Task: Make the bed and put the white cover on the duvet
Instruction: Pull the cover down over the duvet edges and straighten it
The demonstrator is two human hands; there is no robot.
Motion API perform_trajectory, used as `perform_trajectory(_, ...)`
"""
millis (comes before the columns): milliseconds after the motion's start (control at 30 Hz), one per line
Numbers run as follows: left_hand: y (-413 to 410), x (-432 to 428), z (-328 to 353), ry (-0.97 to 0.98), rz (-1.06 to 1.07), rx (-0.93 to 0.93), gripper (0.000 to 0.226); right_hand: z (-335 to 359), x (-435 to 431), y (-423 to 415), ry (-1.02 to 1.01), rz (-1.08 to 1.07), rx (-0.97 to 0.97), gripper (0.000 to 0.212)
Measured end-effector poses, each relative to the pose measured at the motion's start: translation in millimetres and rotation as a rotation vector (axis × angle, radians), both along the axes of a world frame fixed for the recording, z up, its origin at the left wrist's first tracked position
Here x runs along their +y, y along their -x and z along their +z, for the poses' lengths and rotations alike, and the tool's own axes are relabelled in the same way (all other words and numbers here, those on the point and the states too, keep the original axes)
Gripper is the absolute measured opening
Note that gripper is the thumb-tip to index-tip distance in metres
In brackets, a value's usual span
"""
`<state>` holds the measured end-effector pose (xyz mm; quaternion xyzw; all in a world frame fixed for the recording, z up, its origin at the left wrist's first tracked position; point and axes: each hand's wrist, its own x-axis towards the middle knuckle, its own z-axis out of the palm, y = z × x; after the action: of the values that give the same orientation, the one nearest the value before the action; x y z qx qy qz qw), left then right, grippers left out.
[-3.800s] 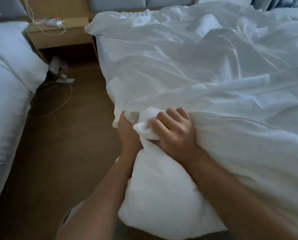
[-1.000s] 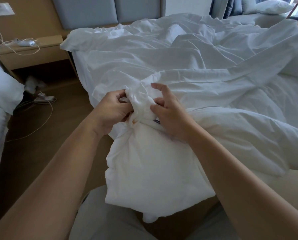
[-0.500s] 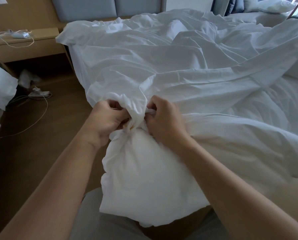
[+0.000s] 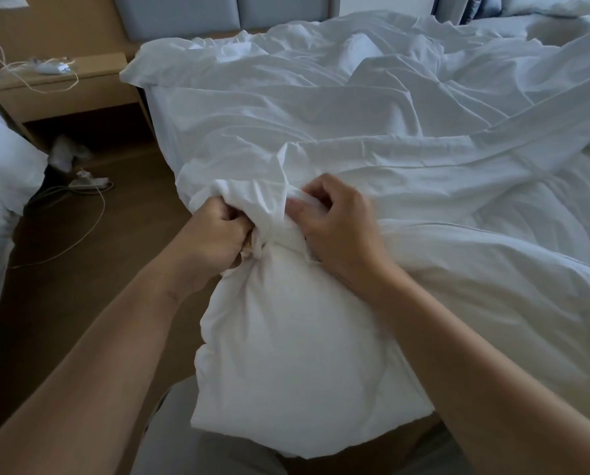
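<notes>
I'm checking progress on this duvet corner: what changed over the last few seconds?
The right hand, fingers spread a second ago, has closed on the bunched cover. The stuffed duvet corner has been drawn closer, over the person's lap. The left hand keeps gripping the bunch; the nightstand stays put.

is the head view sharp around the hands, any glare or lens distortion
Head view: soft, dim light, no glare; the left hand and right hand gripping the bunched white cover are fairly sharp; wide-angle stretch enlarges the forearms at the bottom corners; the nightstand looks soft.
</notes>
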<state>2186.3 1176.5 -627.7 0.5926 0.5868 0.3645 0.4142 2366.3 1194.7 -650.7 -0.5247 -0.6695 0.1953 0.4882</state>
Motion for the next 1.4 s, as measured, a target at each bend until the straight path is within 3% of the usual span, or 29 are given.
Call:
perform_trajectory(67,4,3,5,-0.032,-0.011,-0.053,0.017,25,15,-9,-0.019,-0.005,-0.165,0.061)
perform_trajectory(133,3,8,11,-0.001,-0.027,-0.068,0.017,51,41,-19,0.118,0.03,-0.482,0.091)
perform_trajectory(200,-1,12,15,0.089,-0.029,-0.061,0.016,68,59,-20,0.275,0.079,-0.689,0.07)
perform_trajectory(267,-5,14,23,0.187,-0.031,-0.034,0.024,74,64,-16,0.301,0.049,-0.715,0.045)
perform_trajectory(433,-2,-1,56,0.342,-0.096,0.014,0.032,88,3,-45,0.241,-0.072,-0.693,0.051)
perform_trajectory(600,21,-24,77,0.477,-0.008,0.144,0.02,105,-111,-99,0.185,0.104,-0.816,0.056)
perform_trajectory(700,17,-25,94,0.537,0.005,0.173,0.018,97,-166,-119,0.404,0.197,-0.981,0.057)
perform_trajectory(767,4,-30,102,0.577,-0.011,0.174,0.02,96,-186,-114,0.698,0.304,-1.168,0.061)
perform_trajectory(900,-17,-53,107,0.644,-0.031,0.225,0.021,106,-179,-81,1.094,0.427,-1.298,0.044)
perform_trajectory(1000,-14,-63,106,0.617,0.004,0.247,0.021,114,-155,-51,1.144,0.377,-1.164,0.052)
perform_trajectory(1100,-3,-69,100,0.54,0.023,0.267,0.018,124,-140,-17,0.781,0.199,-0.836,0.032)
perform_trajectory(1267,5,-95,110,0.388,0.03,0.264,0.013,146,-118,4,0.258,-0.135,-0.3,0.024)
perform_trajectory(1333,6,-109,111,0.336,0.006,0.225,0.014,153,-87,-3,0.34,-0.196,-0.272,0.022)
perform_trajectory(1400,7,-118,107,0.333,0.015,0.203,0.014,152,-47,-7,0.659,-0.129,-0.339,0.031)
